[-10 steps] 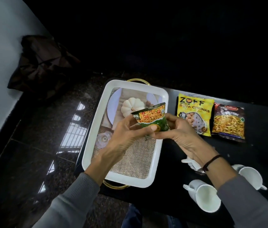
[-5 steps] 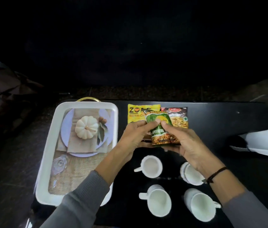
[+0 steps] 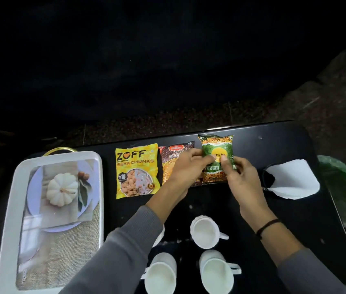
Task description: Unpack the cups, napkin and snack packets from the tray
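Moved rightward since half a second ago: green snack packet (image 3: 217, 153), then in front of the other two, now at the right end of the row, just beside the brown mixture packet (image 3: 173, 158) and lying on the black table (image 3: 273, 141). Pinched at its middle by both thumbs, left hand (image 3: 185, 168) and right hand (image 3: 240, 177) with fingers closed on its sides. Left of these, flat on the table, yellow soya chunks packet (image 3: 137, 170). Further right, well apart, white napkin (image 3: 290, 179). Nearer the body, white cups (image 3: 205, 232), upright. At far left, white tray (image 3: 8, 219), holding only its printed pumpkin picture.
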`<action>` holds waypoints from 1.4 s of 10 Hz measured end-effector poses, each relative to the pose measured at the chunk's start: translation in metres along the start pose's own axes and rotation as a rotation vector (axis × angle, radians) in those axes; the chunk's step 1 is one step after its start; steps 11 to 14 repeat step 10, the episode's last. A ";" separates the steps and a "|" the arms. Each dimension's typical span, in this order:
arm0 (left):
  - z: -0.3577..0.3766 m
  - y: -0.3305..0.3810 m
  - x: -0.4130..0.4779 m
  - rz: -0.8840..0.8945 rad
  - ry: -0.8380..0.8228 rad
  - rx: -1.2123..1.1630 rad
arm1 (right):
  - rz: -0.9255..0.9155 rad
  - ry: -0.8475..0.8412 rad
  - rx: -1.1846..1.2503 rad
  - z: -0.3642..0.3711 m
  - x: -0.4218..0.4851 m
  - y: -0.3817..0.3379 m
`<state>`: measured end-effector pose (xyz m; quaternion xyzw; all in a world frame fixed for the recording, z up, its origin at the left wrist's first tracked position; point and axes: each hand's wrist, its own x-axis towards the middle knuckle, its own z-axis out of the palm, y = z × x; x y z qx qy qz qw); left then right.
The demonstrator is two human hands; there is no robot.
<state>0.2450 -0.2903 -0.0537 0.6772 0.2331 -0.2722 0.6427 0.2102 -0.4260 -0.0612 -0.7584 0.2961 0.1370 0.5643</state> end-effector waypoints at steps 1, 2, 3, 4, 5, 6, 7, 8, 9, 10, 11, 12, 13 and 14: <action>0.014 -0.002 0.008 -0.025 0.036 0.099 | -0.013 0.021 -0.154 -0.001 0.010 0.007; 0.017 -0.009 0.011 0.014 0.080 0.211 | -0.067 0.007 -0.281 0.002 0.015 0.014; 0.014 -0.015 0.006 0.092 0.145 0.345 | -0.145 0.037 -0.355 0.003 0.013 0.018; 0.010 -0.017 0.002 0.141 0.192 0.450 | -0.240 0.078 -0.394 0.005 0.007 0.017; 0.009 -0.016 0.000 0.187 0.210 0.491 | -0.349 0.093 -0.438 0.008 0.003 0.016; 0.008 -0.016 -0.003 0.225 0.213 0.532 | -0.418 0.071 -0.518 0.012 0.000 0.014; 0.006 -0.015 -0.010 0.277 0.223 0.553 | -0.465 0.080 -0.576 0.015 -0.004 0.014; 0.000 -0.015 -0.017 0.303 0.234 0.563 | -0.489 0.073 -0.590 0.017 -0.008 0.013; -0.009 -0.019 -0.024 0.341 0.248 0.570 | -0.531 0.052 -0.545 0.017 -0.015 0.011; -0.017 -0.023 -0.033 0.334 0.262 0.630 | -0.532 0.002 -0.531 0.020 -0.022 0.010; -0.017 -0.023 -0.033 0.334 0.262 0.630 | -0.532 0.002 -0.531 0.020 -0.022 0.010; -0.017 -0.023 -0.033 0.334 0.262 0.630 | -0.532 0.002 -0.531 0.020 -0.022 0.010; -0.017 -0.023 -0.033 0.334 0.262 0.630 | -0.532 0.002 -0.531 0.020 -0.022 0.010; -0.017 -0.023 -0.033 0.334 0.262 0.630 | -0.532 0.002 -0.531 0.020 -0.022 0.010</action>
